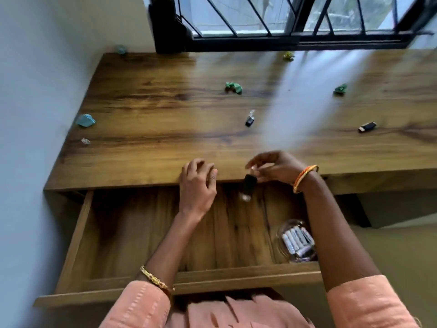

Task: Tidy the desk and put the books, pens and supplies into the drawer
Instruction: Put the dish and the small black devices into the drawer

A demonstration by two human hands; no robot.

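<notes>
Right hand [275, 168] pinching dark stick [247, 187] over drawer [78, 235]

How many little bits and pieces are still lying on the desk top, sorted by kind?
Crumpled paper balls: 5 (two green, two blue, one yellow-green)
Small black USB-like sticks: 2
Small clear bit near the left edge: 1
Total: 8

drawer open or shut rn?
Open. The drawer is pulled out from under the desk; its wooden floor shows, with a clear container inside.
</notes>
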